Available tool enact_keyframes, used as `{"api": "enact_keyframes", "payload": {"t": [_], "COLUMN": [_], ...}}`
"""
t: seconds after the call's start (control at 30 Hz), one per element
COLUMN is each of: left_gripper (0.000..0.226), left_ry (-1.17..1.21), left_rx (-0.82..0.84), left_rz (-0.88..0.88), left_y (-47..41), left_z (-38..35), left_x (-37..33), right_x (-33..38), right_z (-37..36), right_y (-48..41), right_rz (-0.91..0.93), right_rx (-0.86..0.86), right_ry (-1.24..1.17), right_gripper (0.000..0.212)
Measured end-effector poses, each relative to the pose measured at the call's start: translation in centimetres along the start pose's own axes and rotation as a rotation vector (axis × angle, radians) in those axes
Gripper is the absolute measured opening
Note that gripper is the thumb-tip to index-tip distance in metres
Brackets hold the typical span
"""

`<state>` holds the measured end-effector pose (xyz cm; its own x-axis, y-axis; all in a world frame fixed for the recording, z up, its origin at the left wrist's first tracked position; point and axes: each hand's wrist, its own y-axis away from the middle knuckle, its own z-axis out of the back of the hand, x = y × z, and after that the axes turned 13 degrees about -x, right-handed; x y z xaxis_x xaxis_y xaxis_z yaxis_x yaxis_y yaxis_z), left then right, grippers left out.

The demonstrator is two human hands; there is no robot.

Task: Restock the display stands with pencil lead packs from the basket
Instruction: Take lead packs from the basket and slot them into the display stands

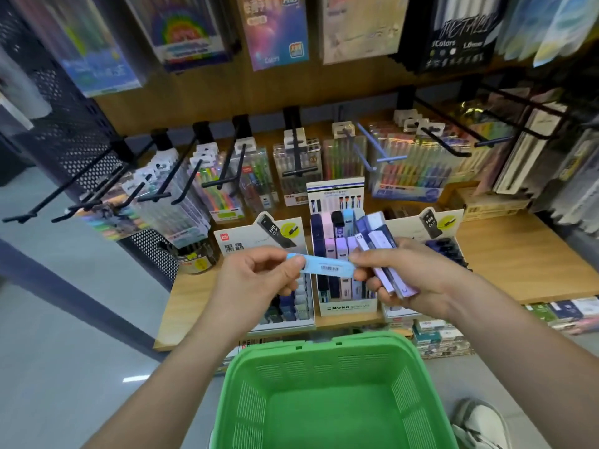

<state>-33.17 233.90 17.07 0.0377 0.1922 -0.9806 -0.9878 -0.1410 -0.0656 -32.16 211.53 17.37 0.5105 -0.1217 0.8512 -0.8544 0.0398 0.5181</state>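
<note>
My left hand [259, 273] pinches one end of a light-blue pencil lead pack [327, 268]. The pack's other end touches the fingers of my right hand [411, 270], which grips a bundle of several lead packs [379, 251] in white, lilac and navy. Both hands hover over the MONO display stand [346, 307] in the middle of the wooden shelf, which holds rows of packs. A second stand [259, 234] sits to its left and a third stand [437, 225] to its right. The green basket [327, 358] below shows nothing inside.
Black pegboard hooks [227, 181] with hanging pen packs stick out over the wooden shelf [518, 260]. A black mesh panel [74, 124] stands at the left. Boxed goods [440, 338] fill a lower shelf at right. A white shoe [479, 422] shows beside the basket.
</note>
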Motion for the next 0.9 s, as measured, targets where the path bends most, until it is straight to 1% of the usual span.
{"api": "enact_keyframes", "payload": {"t": [0.1, 0.17, 0.23, 0.27, 0.3, 0.37, 0.4, 0.47, 0.53, 0.63, 0.77, 0.83, 0.9], "left_gripper": [0.006, 0.013, 0.014, 0.012, 0.010, 0.009, 0.010, 0.013, 0.018, 0.023, 0.026, 0.027, 0.025], "left_ry": [-0.092, -0.212, -0.388, -0.479, -0.548, -0.595, -0.593, -0.575, -0.618, -0.805, -0.951, -1.003, -0.997], "left_rx": [0.017, 0.033, 0.068, 0.085, 0.088, 0.047, 0.002, -0.084, -0.118, -0.064, 0.076, 0.130, 0.132], "left_rz": [0.012, -0.014, -0.093, -0.145, -0.188, -0.236, -0.253, -0.296, -0.324, -0.388, -0.477, -0.516, -0.535], "left_y": [-1.4, -2.8, -4.1, -4.8, -5.5, -6.8, -7.6, -9.5, -11.5, -14.0, -15.4, -15.8, -16.0], "left_z": [-1.4, -2.5, -3.8, -4.4, -5.0, -6.3, -6.9, -8.4, -10.0, -12.3, -13.6, -13.8, -13.9], "left_x": [0.2, 0.7, 1.4, 1.9, 2.4, 3.2, 3.4, 3.4, 3.3, 3.4, 4.1, 4.5, 4.7], "right_x": [0.9, 1.6, 2.1, 2.2, 2.1, 1.8, 1.7, 1.5, 1.5, 1.7, 2.0, 2.1, 2.3], "right_z": [1.6, 2.9, 4.0, 4.5, 4.8, 5.3, 5.4, 5.5, 5.5, 5.5, 5.8, 5.8, 5.8], "right_y": [-0.6, -1.0, -1.2, -1.3, -1.4, -1.7, -1.8, -1.9, -2.2, -2.4, -2.4, -2.4, -2.3], "right_rz": [0.022, 0.018, -0.007, -0.021, -0.029, -0.027, -0.019, -0.002, 0.015, 0.037, 0.050, 0.048, 0.041], "right_rx": [-0.114, -0.192, -0.248, -0.265, -0.275, -0.300, -0.307, -0.303, -0.297, -0.296, -0.299, -0.292, -0.280], "right_ry": [-0.017, -0.086, -0.154, -0.179, -0.192, -0.186, -0.181, -0.203, -0.234, -0.294, -0.366, -0.406, -0.433], "right_gripper": [0.008, 0.008, 0.004, 0.006, 0.014, 0.028, 0.030, 0.027, 0.022, 0.022, 0.018, 0.017, 0.017]}}
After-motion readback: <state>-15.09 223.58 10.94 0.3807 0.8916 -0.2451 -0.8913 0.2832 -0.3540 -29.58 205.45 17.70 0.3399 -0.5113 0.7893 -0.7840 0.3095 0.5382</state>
